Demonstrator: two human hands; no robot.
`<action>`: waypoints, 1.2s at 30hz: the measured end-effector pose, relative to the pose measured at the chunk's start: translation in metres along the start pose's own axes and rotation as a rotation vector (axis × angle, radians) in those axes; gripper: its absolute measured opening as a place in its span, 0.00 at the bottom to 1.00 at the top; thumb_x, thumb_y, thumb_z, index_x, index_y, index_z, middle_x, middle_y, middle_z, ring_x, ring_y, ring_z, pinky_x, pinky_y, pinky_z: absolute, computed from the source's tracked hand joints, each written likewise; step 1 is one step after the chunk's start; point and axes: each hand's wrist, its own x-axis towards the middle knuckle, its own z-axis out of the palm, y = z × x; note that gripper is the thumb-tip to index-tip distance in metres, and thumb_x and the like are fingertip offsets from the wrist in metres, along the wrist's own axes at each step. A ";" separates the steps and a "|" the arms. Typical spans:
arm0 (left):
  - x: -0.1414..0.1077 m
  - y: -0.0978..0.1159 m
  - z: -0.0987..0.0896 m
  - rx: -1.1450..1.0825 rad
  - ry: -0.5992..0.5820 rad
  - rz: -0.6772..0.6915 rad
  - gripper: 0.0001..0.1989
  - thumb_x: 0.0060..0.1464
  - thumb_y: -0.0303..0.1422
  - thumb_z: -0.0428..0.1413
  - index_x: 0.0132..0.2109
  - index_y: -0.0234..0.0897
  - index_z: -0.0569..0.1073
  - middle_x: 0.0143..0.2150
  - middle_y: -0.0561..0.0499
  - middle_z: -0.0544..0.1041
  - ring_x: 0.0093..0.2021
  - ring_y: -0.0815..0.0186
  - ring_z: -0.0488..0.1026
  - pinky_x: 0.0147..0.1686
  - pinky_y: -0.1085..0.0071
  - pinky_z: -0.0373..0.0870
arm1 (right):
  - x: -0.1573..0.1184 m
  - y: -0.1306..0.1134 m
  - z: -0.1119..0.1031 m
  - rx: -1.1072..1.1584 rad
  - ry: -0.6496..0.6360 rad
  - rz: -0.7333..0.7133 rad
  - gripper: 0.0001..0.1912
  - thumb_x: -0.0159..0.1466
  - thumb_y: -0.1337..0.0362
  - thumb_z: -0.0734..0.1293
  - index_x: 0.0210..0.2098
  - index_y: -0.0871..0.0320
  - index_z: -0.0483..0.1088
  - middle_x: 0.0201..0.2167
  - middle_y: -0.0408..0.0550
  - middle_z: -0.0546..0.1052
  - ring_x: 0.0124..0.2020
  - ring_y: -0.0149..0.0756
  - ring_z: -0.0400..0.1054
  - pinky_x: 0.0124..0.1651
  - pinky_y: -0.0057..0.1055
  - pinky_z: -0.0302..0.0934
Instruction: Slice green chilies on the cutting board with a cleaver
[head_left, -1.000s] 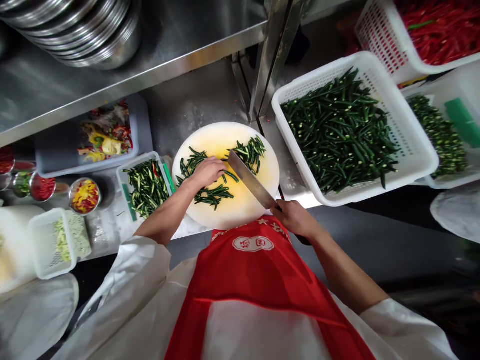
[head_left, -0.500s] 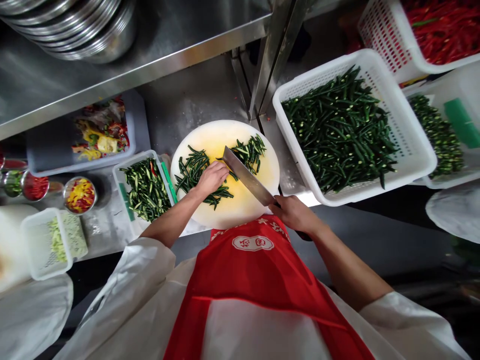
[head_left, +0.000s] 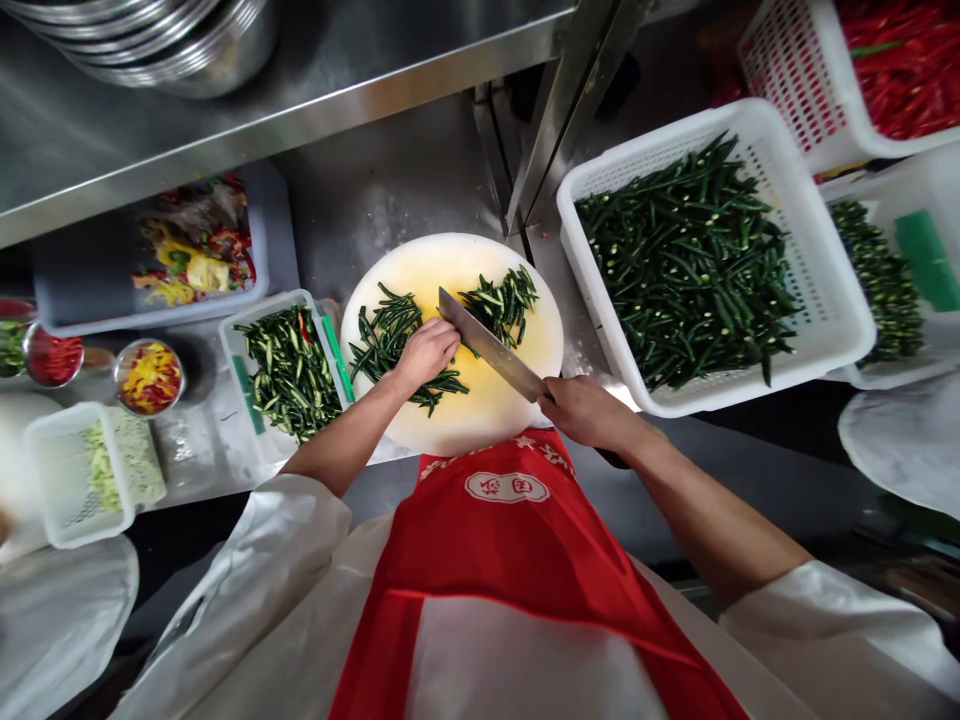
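Note:
My right hand [head_left: 581, 408] is wrapped around the handle of a wide-bladed cleaver [head_left: 491, 345], which slants up and left across a round white cutting board [head_left: 480, 410]. Against the blade's left side, my left hand [head_left: 429, 352] has its fingers curled down on green chili peppers; what lies under the fingertips is mostly hidden. Around that hand spreads a loose pile of green chili peppers [head_left: 386, 325]. Beyond the blade, to its right, lies a heap of cut green chili pieces [head_left: 506, 303]. Yellowish staining shows on the board's middle.
A white basket of green chilies [head_left: 682, 270] stands right of the board, with red chilies [head_left: 907, 75] behind it. Left are a tub of sliced green peppers [head_left: 289, 375], a grey tray [head_left: 75, 285] and a steel bowl [head_left: 150, 378]. A steel shelf edge [head_left: 300, 125] overhangs the back.
The cleaver has shifted slightly left along with the left fingers, its tip a little further over. The right hand has stayed on the handle. The camera view has moved slightly.

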 end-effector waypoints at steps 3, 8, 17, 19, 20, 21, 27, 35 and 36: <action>0.000 -0.001 0.001 -0.007 0.011 0.000 0.14 0.65 0.32 0.45 0.38 0.38 0.75 0.39 0.46 0.74 0.44 0.61 0.68 0.48 0.63 0.67 | 0.001 0.002 -0.002 -0.007 -0.011 -0.009 0.15 0.69 0.63 0.56 0.36 0.61 0.71 0.33 0.56 0.78 0.34 0.41 0.72 0.32 0.32 0.49; -0.001 -0.001 0.002 -0.021 0.006 -0.006 0.15 0.65 0.32 0.45 0.37 0.38 0.75 0.39 0.46 0.75 0.43 0.61 0.69 0.48 0.62 0.67 | 0.017 -0.007 0.007 0.041 -0.029 -0.003 0.14 0.69 0.63 0.56 0.38 0.61 0.71 0.34 0.57 0.79 0.35 0.41 0.73 0.33 0.31 0.52; -0.005 0.000 -0.014 -0.051 -0.005 -0.035 0.12 0.64 0.32 0.47 0.39 0.38 0.76 0.42 0.46 0.76 0.45 0.61 0.70 0.49 0.63 0.68 | 0.054 -0.018 0.016 0.076 0.120 -0.024 0.15 0.70 0.61 0.55 0.40 0.62 0.70 0.38 0.58 0.80 0.39 0.43 0.73 0.37 0.32 0.54; -0.010 -0.002 -0.022 -0.031 0.017 -0.052 0.12 0.63 0.31 0.47 0.40 0.38 0.76 0.43 0.46 0.76 0.45 0.61 0.70 0.51 0.63 0.67 | 0.043 -0.010 0.017 0.090 0.159 -0.012 0.16 0.70 0.60 0.55 0.38 0.61 0.70 0.36 0.57 0.79 0.37 0.42 0.73 0.35 0.31 0.52; -0.012 -0.003 -0.025 -0.015 0.012 -0.047 0.12 0.63 0.31 0.47 0.42 0.38 0.76 0.45 0.46 0.76 0.46 0.61 0.70 0.51 0.62 0.67 | 0.035 -0.006 0.019 0.099 0.173 -0.009 0.16 0.70 0.60 0.55 0.37 0.60 0.70 0.34 0.57 0.79 0.36 0.41 0.73 0.34 0.31 0.51; -0.014 -0.003 -0.027 0.001 -0.014 -0.025 0.12 0.63 0.30 0.47 0.44 0.38 0.76 0.46 0.46 0.76 0.47 0.61 0.70 0.52 0.62 0.67 | 0.027 -0.002 0.021 0.106 0.180 -0.013 0.16 0.70 0.60 0.55 0.36 0.60 0.70 0.33 0.56 0.79 0.35 0.41 0.72 0.33 0.31 0.50; -0.016 0.003 -0.029 0.071 -0.267 0.135 0.13 0.60 0.26 0.48 0.45 0.38 0.76 0.44 0.44 0.76 0.47 0.58 0.70 0.49 0.61 0.68 | -0.007 0.006 0.037 0.078 0.110 -0.077 0.16 0.70 0.61 0.56 0.33 0.59 0.70 0.29 0.53 0.78 0.30 0.37 0.71 0.31 0.31 0.47; 0.002 0.002 -0.021 0.142 -0.201 0.099 0.13 0.62 0.29 0.46 0.42 0.38 0.76 0.42 0.44 0.74 0.45 0.58 0.70 0.47 0.62 0.68 | 0.000 0.006 0.042 0.093 0.108 0.006 0.16 0.70 0.61 0.56 0.34 0.60 0.71 0.31 0.54 0.79 0.31 0.38 0.71 0.31 0.31 0.47; 0.005 0.002 -0.018 0.140 -0.179 0.095 0.13 0.63 0.29 0.46 0.41 0.38 0.76 0.41 0.44 0.74 0.44 0.59 0.70 0.47 0.62 0.68 | -0.001 0.006 0.041 0.098 0.113 0.018 0.16 0.70 0.60 0.56 0.35 0.60 0.71 0.31 0.55 0.79 0.31 0.37 0.71 0.31 0.31 0.47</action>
